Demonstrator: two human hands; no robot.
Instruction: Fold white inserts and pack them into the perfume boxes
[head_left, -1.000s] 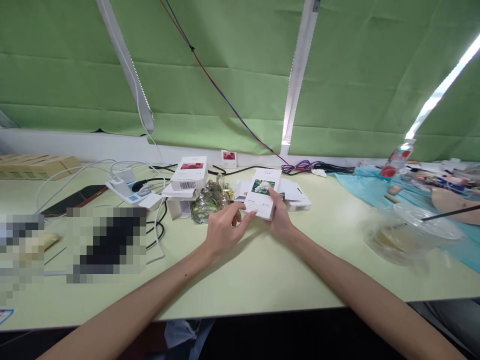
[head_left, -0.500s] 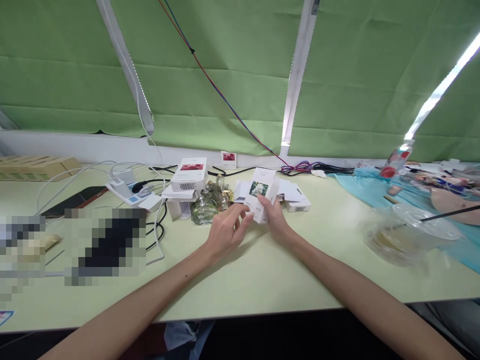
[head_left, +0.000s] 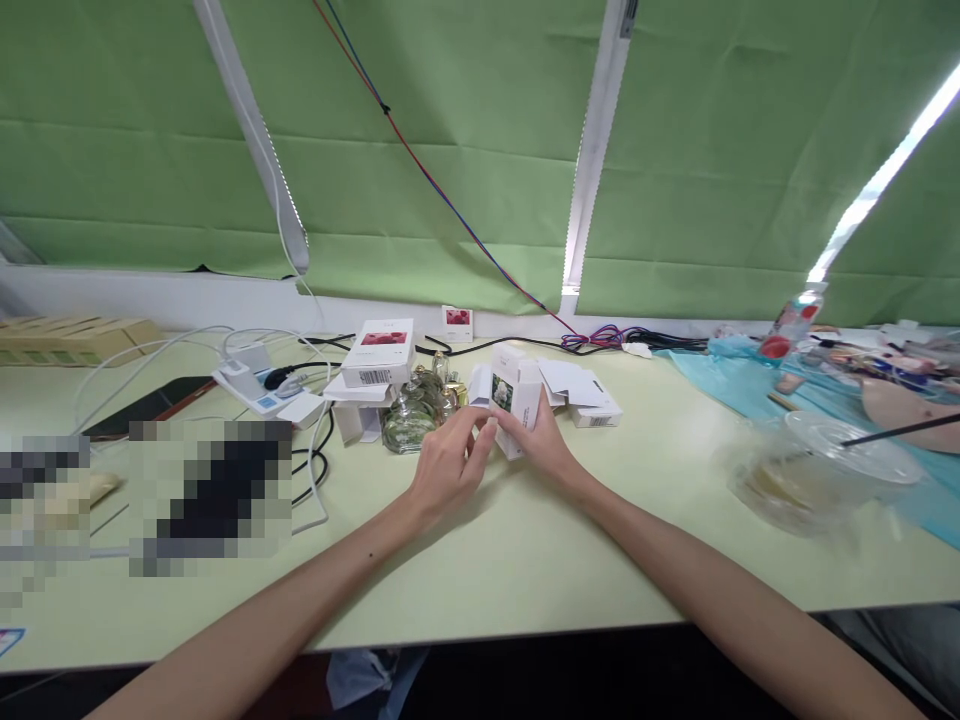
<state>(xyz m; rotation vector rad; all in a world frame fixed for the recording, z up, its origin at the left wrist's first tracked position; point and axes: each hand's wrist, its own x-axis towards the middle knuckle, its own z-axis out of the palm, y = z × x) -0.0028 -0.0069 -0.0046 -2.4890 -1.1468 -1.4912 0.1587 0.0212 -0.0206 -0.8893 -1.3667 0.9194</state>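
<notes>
A small white carton point(head_left: 517, 392) with a white-flower picture stands nearly upright above the table, its printed front turned to the left and a side panel facing me. My right hand point(head_left: 546, 440) is closed around its lower right part, thumb across the front. At the carton's lower left edge, my left hand point(head_left: 450, 455) has its fingers bent and thumb and fingertips drawn together against it; the exact contact is partly hidden. Just beyond my left hand stand glass perfume bottles point(head_left: 409, 420) with gold-coloured necks. Behind the carton lie opened white box pieces point(head_left: 574, 383).
A white box with a red-flower picture point(head_left: 380, 345) rests on another carton at left. Farther left are a power strip point(head_left: 259, 390), cables and a dark tablet-like object point(head_left: 150, 408). On the right stand a lidded plastic cup with straw point(head_left: 795, 480) and a bottle point(head_left: 795, 322) by blue sheeting point(head_left: 705, 375).
The carton has turned in my right hand, so its front points left and its side panel shows. My left fingertips have come in closer to its lower left edge.
</notes>
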